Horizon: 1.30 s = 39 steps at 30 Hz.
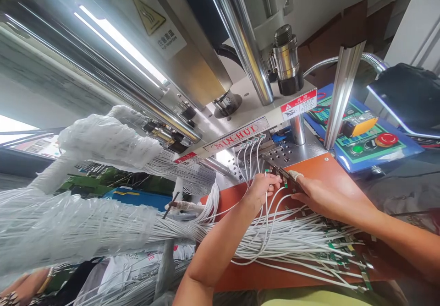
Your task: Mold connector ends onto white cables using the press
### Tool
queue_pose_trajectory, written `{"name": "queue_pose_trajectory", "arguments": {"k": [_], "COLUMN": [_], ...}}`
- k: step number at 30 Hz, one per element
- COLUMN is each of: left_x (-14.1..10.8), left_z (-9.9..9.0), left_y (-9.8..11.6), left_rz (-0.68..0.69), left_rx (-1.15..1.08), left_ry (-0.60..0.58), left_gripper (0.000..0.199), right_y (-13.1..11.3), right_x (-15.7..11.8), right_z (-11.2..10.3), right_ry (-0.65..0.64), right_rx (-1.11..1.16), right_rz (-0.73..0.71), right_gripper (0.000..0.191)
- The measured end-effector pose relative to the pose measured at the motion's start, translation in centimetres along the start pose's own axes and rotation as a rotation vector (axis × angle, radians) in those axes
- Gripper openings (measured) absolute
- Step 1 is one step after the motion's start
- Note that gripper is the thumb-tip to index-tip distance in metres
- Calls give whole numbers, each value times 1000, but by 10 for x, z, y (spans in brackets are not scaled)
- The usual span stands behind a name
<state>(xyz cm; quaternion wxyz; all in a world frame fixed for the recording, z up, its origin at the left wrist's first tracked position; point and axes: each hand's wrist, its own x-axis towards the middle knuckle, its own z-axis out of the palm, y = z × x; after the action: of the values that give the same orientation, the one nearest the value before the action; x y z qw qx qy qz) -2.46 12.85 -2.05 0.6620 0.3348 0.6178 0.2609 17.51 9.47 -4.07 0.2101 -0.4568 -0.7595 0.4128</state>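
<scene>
Below the front of a press machine, my left hand (264,187) is closed in a pinch on a white cable whose end carries a small green board (267,172). My right hand (307,189) grips the near end of a dark metal fixture (290,177), with a pale covering on one finger. Another green board (285,183) on a cable lies at the fixture, between the two hands. A large bundle of white cables (292,239) with green connector boards spreads over the orange-brown table (237,276) beneath my forearms.
Several cable ends sit inside the press (237,134) behind my hands. A blue control box (409,150) with a red button stands at the right. Plastic-wrapped cables (103,226) fill the left, with part of a person (27,283) at the lower left.
</scene>
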Motion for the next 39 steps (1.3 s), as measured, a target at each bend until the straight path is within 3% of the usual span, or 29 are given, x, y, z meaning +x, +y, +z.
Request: {"name": "queue_pose_trajectory", "arguments": {"k": [12, 24, 39], "left_x": [6, 1, 3], "left_z": [-6, -6, -7], "left_y": [-11, 0, -2], "left_rz": [78, -22, 13], "left_rx": [17, 32, -87], "left_ry": [-102, -128, -146], "left_gripper": [32, 29, 21], "right_y": [0, 0, 2], "right_x": [-2, -1, 0], "right_z": [-4, -7, 1], "right_ry": [-24, -37, -2], "right_rx": [26, 41, -18], "right_rz": [3, -35, -19], "right_gripper": [31, 36, 45]}}
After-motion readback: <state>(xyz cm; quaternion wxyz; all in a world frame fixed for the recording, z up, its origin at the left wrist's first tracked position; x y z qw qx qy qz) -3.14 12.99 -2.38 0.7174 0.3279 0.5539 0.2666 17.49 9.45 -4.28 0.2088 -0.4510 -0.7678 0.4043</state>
